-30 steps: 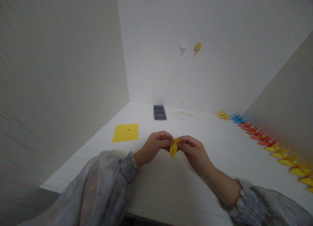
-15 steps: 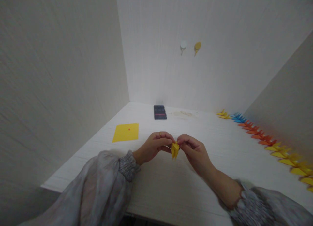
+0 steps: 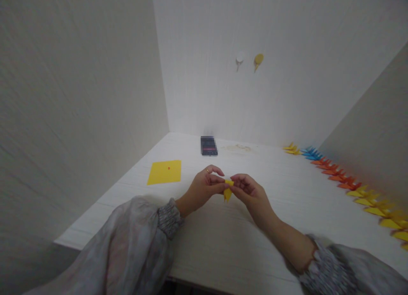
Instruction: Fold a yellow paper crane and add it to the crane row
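White walls closed in a pale table (image 3: 223, 252) on three sides, with two hooks (image 3: 248, 60) on the far wall. Near the table's middle, the left hand (image 3: 204, 188) and the right hand (image 3: 250, 194) met over a small folded yellow paper (image 3: 227, 192), each pinching it between thumb and fingertips, so that it hung just above the surface; how its folds ran was hard to tell at that size. A ring (image 3: 208, 171) showed on the left hand. Grey sleeves (image 3: 134, 244) covered both forearms. To the left, farther back, a flat yellow sheet (image 3: 164, 172) lay on the table, and beyond it a dark phone (image 3: 208, 145). Along the right edge ran a row of folded pieces (image 3: 344, 180), yellow and blue at the far end, then orange, then yellow nearest.
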Tool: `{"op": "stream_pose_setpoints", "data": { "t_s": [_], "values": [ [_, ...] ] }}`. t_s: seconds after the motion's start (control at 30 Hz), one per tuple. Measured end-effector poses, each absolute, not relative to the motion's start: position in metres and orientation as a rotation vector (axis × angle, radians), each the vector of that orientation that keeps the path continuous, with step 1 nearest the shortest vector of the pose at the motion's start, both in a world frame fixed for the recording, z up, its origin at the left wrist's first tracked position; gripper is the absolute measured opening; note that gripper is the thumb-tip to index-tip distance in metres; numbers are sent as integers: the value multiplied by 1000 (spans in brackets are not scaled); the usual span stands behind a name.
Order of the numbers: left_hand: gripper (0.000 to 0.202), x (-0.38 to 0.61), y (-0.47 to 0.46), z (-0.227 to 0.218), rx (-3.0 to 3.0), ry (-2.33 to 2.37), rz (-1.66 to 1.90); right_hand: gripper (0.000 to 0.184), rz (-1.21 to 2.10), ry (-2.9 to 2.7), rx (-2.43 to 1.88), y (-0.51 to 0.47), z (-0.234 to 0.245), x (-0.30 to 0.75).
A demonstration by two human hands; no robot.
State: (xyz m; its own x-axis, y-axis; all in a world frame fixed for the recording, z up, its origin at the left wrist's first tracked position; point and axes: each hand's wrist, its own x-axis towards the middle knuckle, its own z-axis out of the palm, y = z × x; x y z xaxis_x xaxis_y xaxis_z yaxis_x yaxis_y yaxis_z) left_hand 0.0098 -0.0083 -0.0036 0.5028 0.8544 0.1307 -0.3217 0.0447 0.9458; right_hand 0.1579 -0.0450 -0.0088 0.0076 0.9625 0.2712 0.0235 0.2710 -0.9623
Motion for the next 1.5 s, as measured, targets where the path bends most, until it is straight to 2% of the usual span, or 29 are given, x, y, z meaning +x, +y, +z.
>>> {"op": "stream_pose_setpoints", "data": {
  "t_s": [0.17, 0.43, 0.8, 1.27, 1.5],
  "values": [
    [35, 9, -7, -7, 1241, 548, 993, 17, 1031, -1394, -1092, -44, -7, 159],
    [22, 10, -7, -9, 1297, 645, 987, 19, 852, -1498, -1166, -43, -9, 162],
    [15, 11, -9, -8, 1350, 758, 966, 15, 594, -1676, -1259, -46, -4, 159],
    [19, 7, -9, -8, 1720, 820, 876, 17, 487, -1772, -1307, -48, -1, 153],
    [18, 11, -9, -8, 1455, 776, 968, 16, 434, -1739, -1310, -47, -3, 153]
  ]
}}
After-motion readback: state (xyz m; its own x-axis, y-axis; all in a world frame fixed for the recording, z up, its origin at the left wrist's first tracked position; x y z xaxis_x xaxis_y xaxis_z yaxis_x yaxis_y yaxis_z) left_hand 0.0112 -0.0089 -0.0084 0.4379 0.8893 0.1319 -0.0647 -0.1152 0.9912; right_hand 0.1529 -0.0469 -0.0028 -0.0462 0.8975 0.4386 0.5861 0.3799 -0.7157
